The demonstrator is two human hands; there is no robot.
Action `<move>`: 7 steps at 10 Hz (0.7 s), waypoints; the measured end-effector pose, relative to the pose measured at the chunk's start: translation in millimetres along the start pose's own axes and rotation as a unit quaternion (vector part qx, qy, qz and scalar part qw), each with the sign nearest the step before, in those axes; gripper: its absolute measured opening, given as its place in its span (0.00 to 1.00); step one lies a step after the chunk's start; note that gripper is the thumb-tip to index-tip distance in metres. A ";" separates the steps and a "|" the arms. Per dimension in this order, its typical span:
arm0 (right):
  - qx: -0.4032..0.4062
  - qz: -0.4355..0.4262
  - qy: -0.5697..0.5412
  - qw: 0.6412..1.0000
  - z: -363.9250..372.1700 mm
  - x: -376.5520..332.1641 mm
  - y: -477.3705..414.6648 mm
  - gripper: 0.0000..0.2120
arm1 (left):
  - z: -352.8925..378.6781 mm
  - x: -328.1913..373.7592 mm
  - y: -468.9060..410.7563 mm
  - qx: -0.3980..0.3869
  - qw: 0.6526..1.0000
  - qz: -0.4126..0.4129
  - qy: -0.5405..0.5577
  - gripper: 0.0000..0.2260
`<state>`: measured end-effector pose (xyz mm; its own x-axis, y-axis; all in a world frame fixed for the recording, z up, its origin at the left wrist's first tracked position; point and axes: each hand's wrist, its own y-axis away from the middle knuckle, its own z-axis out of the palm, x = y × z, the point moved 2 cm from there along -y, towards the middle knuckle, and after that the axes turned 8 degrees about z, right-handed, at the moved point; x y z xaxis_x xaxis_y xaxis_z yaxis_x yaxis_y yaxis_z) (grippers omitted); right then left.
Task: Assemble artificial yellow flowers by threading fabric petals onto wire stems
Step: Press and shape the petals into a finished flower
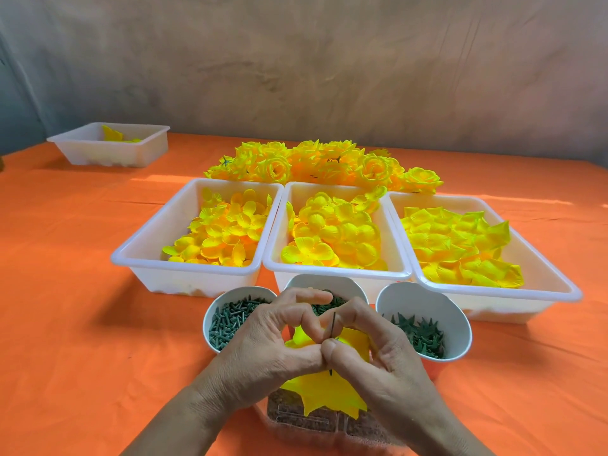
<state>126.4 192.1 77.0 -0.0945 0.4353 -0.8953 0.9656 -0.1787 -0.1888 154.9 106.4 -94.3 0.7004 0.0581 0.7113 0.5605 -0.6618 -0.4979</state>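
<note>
My left hand (263, 343) and my right hand (378, 353) meet at the thumbs low in the middle of the view. Between them they pinch a yellow fabric petal (324, 391) with pointed tips, which hangs below the thumbs. A thin dark wire stem (333, 327) stands upright through the petal between my fingers. Three white trays hold loose yellow petals: the left tray (144, 255), the middle tray (335, 276) and the right tray (556, 284). A pile of finished yellow flowers (316, 164) lies behind them.
Three white cups with small green plastic parts stand just past my hands: left cup (214, 319), middle cup (345, 284), right cup (457, 320). A clear box (306, 419) sits under my hands. Another white tray (141, 149) stands far left on the orange cloth (82, 340).
</note>
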 end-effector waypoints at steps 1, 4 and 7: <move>0.014 0.026 -0.001 1.000 2.4 6.5 1.0 0.12 | -38.8 1.2 -23.9 -0.027 0.998 -0.005 0.057 0.08; -0.001 0.052 -0.013 0.999 2.7 8.5 -1.5 0.13 | -159.4 25.2 -107.4 0.000 0.984 -0.075 0.163 0.09; -0.014 0.046 -0.015 0.999 -2.3 2.8 1.2 0.12 | -168.5 23.6 -111.0 -0.051 0.981 -0.100 0.158 0.06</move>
<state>127.9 195.2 75.1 -0.0112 0.3907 -0.9205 0.9770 -0.1918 -0.0933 34.7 55.3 61.4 0.3992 -0.0295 0.9164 0.6147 -0.7329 -0.2914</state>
